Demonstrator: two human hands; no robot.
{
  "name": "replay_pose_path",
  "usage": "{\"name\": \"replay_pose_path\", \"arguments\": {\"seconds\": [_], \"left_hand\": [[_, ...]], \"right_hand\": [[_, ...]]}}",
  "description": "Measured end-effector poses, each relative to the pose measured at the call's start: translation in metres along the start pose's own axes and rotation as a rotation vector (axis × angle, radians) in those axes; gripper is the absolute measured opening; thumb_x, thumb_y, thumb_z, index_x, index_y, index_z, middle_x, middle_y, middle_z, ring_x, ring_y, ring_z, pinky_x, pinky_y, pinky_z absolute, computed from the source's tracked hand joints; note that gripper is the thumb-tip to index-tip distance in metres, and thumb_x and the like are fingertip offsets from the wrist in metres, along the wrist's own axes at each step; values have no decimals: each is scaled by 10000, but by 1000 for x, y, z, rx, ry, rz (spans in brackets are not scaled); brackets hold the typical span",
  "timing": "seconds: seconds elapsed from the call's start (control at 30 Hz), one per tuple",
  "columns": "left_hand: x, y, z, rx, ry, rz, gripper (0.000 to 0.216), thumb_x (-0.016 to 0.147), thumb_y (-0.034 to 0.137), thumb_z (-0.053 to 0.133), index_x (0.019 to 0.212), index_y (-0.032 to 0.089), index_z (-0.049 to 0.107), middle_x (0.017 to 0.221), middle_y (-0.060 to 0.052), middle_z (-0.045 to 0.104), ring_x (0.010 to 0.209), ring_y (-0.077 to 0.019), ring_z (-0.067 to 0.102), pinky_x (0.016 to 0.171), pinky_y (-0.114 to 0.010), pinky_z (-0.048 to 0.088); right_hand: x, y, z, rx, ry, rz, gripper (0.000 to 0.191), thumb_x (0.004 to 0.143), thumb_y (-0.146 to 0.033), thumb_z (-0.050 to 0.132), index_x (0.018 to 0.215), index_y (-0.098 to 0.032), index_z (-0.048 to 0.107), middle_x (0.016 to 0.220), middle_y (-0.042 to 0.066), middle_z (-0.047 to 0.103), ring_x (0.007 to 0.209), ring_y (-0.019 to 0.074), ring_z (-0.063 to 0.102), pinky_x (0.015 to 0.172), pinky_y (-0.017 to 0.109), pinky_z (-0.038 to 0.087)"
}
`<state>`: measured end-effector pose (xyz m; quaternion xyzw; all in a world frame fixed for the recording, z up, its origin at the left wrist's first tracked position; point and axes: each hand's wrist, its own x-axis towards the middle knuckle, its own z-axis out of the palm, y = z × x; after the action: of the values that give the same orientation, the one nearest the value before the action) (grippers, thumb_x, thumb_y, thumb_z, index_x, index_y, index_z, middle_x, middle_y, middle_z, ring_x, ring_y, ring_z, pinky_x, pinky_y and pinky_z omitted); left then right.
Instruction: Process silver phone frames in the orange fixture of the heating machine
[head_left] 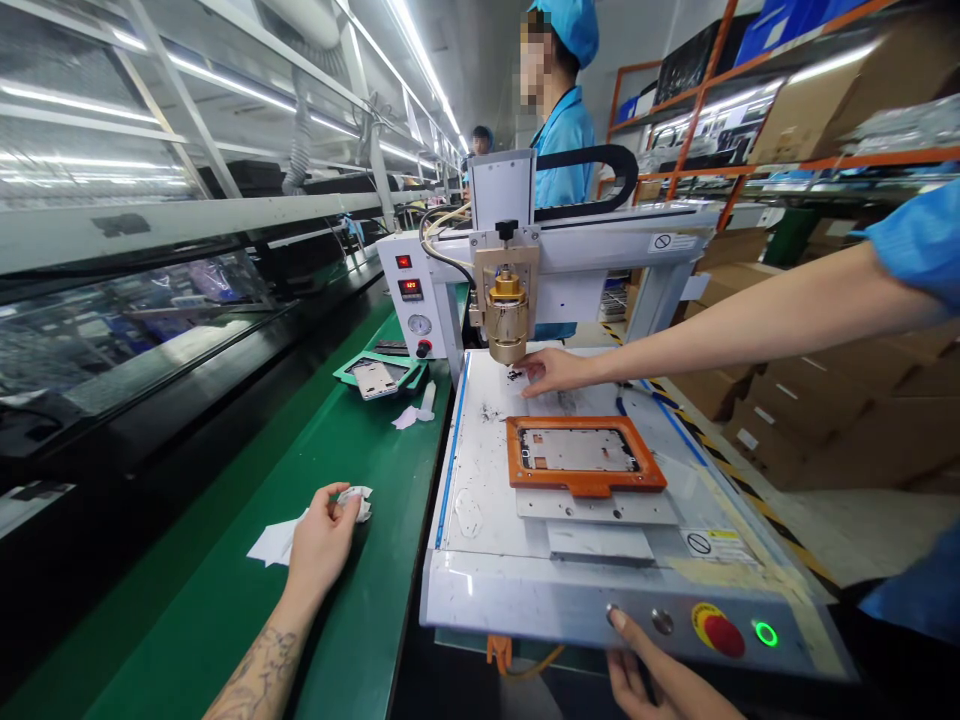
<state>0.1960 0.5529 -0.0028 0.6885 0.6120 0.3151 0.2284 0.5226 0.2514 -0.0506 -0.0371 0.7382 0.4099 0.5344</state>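
My left hand (328,530) is closed, pinching a crumpled white tissue (358,503) above the green bench. Beside it lies another white paper piece (271,543), partly hidden by the hand. At the machine's front panel, my right hand (649,670) rests its thumb on a silver push button (613,614); its fingers are apart, below the panel edge. On the machine bed, an orange fixture (585,486) holds a phone frame (581,450). A co-worker's hand (559,371) reaches in from the right, fingers near the tip under the brass dispensing head (508,318).
A red emergency stop (723,634) and green-lit button (766,633) sit right on the panel. On the green bench (300,460) stand a green tray (412,378) with a phone frame and a small tube (428,397). Another person (566,120) stands behind the gantry.
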Motion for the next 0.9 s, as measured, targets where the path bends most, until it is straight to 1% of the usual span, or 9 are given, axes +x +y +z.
{"name": "replay_pose_path", "arguments": {"seconds": [0.07, 0.13, 0.23, 0.3, 0.37, 0.5, 0.63, 0.77, 0.9], "left_hand": [[0, 1, 0, 4, 0, 1, 564, 812, 691, 520, 1110, 218, 587, 605, 39, 524, 591, -227, 560, 576, -311, 396], [-1, 1, 0, 7, -1, -2, 558, 814, 687, 519, 1113, 220, 585, 605, 40, 527, 594, -227, 562, 581, -311, 397], [-1, 3, 0, 10, -4, -5, 556, 818, 688, 517, 1115, 223, 583, 601, 41, 527, 590, -226, 561, 584, -312, 397], [0, 3, 0, 9, -5, -7, 559, 818, 692, 515, 1114, 223, 582, 604, 40, 525, 591, -226, 560, 585, -312, 397], [0, 2, 0, 7, -5, -10, 562, 819, 696, 510, 1118, 226, 579, 614, 39, 528, 600, -227, 561, 590, -313, 399], [1, 2, 0, 8, -11, -15, 563, 817, 699, 510, 1121, 230, 573, 619, 40, 523, 608, -227, 557, 596, -315, 400], [0, 3, -1, 8, -13, -21, 566, 811, 707, 507, 1114, 232, 574, 618, 38, 520, 612, -230, 554, 602, -318, 396], [0, 3, 0, 6, -18, -28, 576, 803, 718, 502, 1113, 236, 566, 617, 41, 516, 608, -229, 550, 601, -318, 394], [1, 3, 1, 5, -18, -26, 584, 794, 721, 496, 1110, 235, 562, 603, 45, 502, 597, -230, 543, 596, -320, 390]], "right_hand": [[3, -6, 1, -92, 19, 22, 319, 933, -195, 338, 893, -97, 639, 867, 38, 763, 852, 139, 751, 753, 287, 667], [8, -13, 2, -93, 24, 54, 309, 916, -149, 338, 822, -106, 629, 826, 25, 756, 828, 135, 752, 745, 281, 667], [18, -24, 3, -36, 38, 205, 304, 891, -90, 330, 814, -97, 624, 801, 13, 754, 821, 128, 752, 759, 277, 663], [21, -28, 3, -23, 34, 259, 298, 886, -67, 325, 836, -90, 618, 802, 9, 757, 834, 122, 751, 784, 285, 662], [19, -26, 2, -35, 21, 218, 295, 905, -72, 316, 868, -88, 608, 819, 14, 760, 863, 120, 749, 802, 301, 663], [-3, -1, 0, -17, -31, 4, 325, 973, -178, 282, 1011, -72, 587, 924, 58, 749, 946, 153, 742, 793, 350, 676], [-19, 19, -1, -95, -49, -133, 362, 979, -186, 241, 1081, -53, 562, 955, 76, 718, 918, 155, 743, 748, 344, 682], [-7, 4, 2, -193, 16, -88, 415, 987, -270, 250, 935, -79, 615, 877, 70, 735, 862, 150, 742, 718, 324, 676], [11, -14, 3, -38, 72, 52, 482, 953, -366, 286, 842, -92, 666, 825, 66, 756, 794, 175, 748, 686, 351, 678]]}}
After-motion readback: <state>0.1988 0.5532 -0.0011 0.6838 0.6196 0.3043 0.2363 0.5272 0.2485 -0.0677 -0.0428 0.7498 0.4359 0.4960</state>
